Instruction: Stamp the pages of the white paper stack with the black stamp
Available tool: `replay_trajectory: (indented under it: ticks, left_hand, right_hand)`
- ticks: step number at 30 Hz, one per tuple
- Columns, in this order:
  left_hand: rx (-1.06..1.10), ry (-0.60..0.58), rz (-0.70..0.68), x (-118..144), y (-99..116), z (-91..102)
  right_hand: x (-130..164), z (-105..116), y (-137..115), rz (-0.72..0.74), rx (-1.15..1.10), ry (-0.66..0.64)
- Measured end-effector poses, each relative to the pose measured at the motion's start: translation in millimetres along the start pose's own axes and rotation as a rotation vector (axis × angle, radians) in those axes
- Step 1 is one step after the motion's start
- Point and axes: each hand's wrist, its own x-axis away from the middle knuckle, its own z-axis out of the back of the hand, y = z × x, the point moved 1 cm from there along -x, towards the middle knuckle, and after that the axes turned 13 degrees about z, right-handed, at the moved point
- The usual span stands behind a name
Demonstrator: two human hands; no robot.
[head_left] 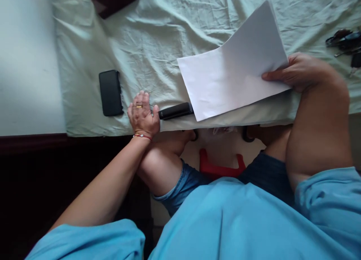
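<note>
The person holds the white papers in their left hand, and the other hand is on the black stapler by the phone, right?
Not quite. The head view shows the white papers in the right hand. The left hand is the one on the black stapler, with the phone lying just beside it on the sheet.
</note>
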Motion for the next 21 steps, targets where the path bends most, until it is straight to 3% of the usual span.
replay_trajectory:
  ticks: [15,21]
  left_hand:
    - [0.058,0.042,-0.001,0,6,-2.7]
    - [0.114,0.027,0.031,3,18,-0.6]
  right_hand:
    - [6,-8,-10,-0.045,0.021,0.155]
    - [3,-11,-25,-0.044,0.141,0.175]
